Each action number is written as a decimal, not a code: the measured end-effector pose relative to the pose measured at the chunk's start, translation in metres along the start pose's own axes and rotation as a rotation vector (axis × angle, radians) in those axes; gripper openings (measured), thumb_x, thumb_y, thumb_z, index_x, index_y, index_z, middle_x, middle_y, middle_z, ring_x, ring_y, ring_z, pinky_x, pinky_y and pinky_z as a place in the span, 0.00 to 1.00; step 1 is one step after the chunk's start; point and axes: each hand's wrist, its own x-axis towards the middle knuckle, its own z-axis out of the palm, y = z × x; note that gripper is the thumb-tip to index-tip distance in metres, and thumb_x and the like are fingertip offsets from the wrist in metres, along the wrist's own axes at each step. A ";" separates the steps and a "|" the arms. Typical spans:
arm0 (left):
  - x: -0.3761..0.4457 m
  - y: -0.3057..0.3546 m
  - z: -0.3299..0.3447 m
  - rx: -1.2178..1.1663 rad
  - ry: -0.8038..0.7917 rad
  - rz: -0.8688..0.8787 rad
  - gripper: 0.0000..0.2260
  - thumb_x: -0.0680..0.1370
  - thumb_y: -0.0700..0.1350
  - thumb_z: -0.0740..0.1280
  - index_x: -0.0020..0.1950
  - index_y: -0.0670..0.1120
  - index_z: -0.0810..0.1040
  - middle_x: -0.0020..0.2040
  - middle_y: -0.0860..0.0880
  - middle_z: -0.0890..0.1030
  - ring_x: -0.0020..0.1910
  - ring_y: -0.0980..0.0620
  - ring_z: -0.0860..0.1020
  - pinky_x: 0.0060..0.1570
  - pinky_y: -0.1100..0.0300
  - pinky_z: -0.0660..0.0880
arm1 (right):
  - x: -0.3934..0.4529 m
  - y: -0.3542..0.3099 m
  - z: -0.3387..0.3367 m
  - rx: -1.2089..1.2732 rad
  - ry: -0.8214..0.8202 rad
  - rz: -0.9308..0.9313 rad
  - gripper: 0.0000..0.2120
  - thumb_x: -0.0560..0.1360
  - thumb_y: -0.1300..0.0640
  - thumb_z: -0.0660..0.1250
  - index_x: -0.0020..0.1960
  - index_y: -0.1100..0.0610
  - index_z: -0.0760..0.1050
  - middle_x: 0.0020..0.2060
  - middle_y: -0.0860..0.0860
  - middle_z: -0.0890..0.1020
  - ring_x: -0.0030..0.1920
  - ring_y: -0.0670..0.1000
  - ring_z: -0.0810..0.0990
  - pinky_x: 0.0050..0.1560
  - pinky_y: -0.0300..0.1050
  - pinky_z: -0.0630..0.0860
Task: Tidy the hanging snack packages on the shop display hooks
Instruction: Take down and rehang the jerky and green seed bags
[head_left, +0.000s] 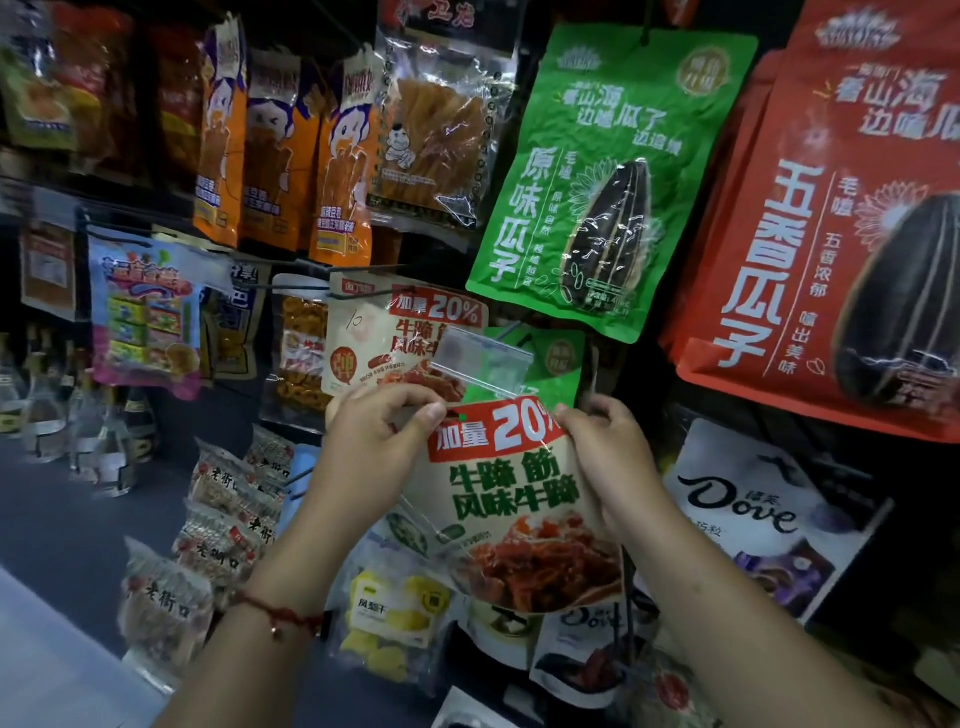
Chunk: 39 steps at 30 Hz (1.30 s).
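Note:
A cream snack pouch (511, 499) with a red "20%" banner and green lettering is held up in front of the display. My left hand (374, 441) pinches its top left corner. My right hand (608, 452) grips its top right corner. Just above the pouch, a clear plastic price-tag holder (480, 358) sticks out at the end of a display hook. A second pouch of the same kind (400, 338) hangs on a hook behind it to the left. The hanging hole of the held pouch is hidden by my fingers.
A green sunflower-seed bag (608, 192) and a red one (831, 218) hang above right. Orange snack packs (280, 150) hang upper left. Dove chocolate bags (748, 514) hang at lower right, a yellow dried-fruit pack (389, 618) and clear snack packs (208, 540) below left. Bottles (78, 415) stand far left.

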 end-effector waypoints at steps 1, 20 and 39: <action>0.000 0.002 -0.001 -0.001 0.004 0.006 0.06 0.76 0.62 0.63 0.43 0.64 0.77 0.47 0.60 0.81 0.55 0.46 0.77 0.59 0.37 0.73 | 0.001 -0.001 0.002 -0.032 -0.001 -0.014 0.31 0.74 0.44 0.69 0.74 0.49 0.66 0.64 0.53 0.78 0.55 0.55 0.82 0.58 0.58 0.79; -0.006 0.026 -0.027 0.160 0.096 0.230 0.02 0.77 0.54 0.65 0.45 0.60 0.77 0.42 0.70 0.74 0.48 0.61 0.70 0.66 0.49 0.61 | 0.033 -0.016 0.033 -0.232 0.183 -0.180 0.07 0.80 0.53 0.65 0.50 0.55 0.79 0.44 0.51 0.84 0.42 0.54 0.82 0.40 0.46 0.76; -0.019 0.008 -0.049 0.350 0.016 0.200 0.06 0.79 0.49 0.69 0.44 0.59 0.78 0.42 0.67 0.75 0.54 0.79 0.62 0.61 0.60 0.54 | -0.035 -0.016 0.017 0.051 0.090 -0.299 0.05 0.81 0.56 0.63 0.51 0.48 0.77 0.44 0.46 0.84 0.43 0.49 0.83 0.44 0.51 0.82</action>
